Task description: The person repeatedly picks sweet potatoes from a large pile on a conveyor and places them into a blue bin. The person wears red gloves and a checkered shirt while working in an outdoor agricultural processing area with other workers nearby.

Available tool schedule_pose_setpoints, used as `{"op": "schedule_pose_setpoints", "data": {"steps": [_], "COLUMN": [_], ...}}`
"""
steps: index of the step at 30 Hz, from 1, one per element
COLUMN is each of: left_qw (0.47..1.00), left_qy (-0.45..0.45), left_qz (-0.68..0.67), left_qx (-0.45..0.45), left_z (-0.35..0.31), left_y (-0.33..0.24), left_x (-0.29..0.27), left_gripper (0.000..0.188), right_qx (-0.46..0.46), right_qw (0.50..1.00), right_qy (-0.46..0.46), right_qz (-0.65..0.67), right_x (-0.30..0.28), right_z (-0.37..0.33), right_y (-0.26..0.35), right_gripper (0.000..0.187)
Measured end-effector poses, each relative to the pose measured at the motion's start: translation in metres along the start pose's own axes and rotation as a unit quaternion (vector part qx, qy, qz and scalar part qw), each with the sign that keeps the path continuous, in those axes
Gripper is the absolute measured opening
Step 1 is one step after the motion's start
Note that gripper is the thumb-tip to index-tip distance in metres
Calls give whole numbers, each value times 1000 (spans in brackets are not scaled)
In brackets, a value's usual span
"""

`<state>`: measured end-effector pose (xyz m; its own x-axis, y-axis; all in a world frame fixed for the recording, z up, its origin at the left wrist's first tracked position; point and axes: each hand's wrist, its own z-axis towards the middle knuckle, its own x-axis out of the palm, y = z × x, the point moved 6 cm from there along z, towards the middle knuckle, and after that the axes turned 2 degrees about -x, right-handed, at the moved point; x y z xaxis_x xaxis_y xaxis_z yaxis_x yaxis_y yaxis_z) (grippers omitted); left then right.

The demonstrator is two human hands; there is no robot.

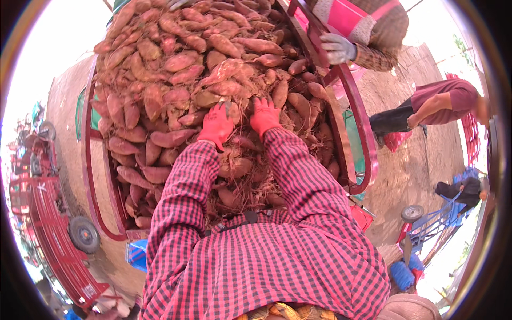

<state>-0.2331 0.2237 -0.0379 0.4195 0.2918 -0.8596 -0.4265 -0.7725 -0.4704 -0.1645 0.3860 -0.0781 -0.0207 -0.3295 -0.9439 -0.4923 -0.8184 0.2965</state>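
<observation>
A big heap of reddish sweet potatoes [170,140], with soil and stringy roots on them, fills the cart bed in front of me. My left hand [217,124], in a red glove, reaches into the middle of the heap. Its fingers close against a brownish sweet potato [233,113] on their inner side. Close by on the right, my right hand [264,115], also red-gloved, lies on the heap with fingers stretched out and slightly apart, beside tangled roots. Just beyond both hands sits a root-covered clump of sweet potatoes [228,77].
Red metal rails [358,120] border the cart bed. At the upper right, another person's grey-gloved hand [338,49] rests by the rail. A person in a maroon shirt [442,104] bends over farther right. A red trailer [58,229] stands left, a blue cart [434,221] right.
</observation>
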Motion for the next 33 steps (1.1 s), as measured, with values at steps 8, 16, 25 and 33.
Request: {"op": "schedule_pose_setpoints", "data": {"steps": [8,16,25,33], "left_qw": [964,934,972,488], "left_qy": [117,-35,-98,108], "left_qz": [-238,-352,-204,-866], "left_qx": [-7,54,-65,3], "left_z": [-19,-24,108,51], "left_y": [-17,-35,-6,13], "left_x": [2,-62,-59,-34], "left_gripper": [48,37,63,45], "right_qx": [-118,139,76,-157], "right_qw": [988,975,982,968], "right_qy": [87,-38,-62,-167], "right_qz": [-43,170,161,-98], "right_x": [-34,-48,-72,-93], "right_z": [-10,62,64,146], "right_y": [-17,-102,-107,-20], "right_gripper": [61,71,72,52]}}
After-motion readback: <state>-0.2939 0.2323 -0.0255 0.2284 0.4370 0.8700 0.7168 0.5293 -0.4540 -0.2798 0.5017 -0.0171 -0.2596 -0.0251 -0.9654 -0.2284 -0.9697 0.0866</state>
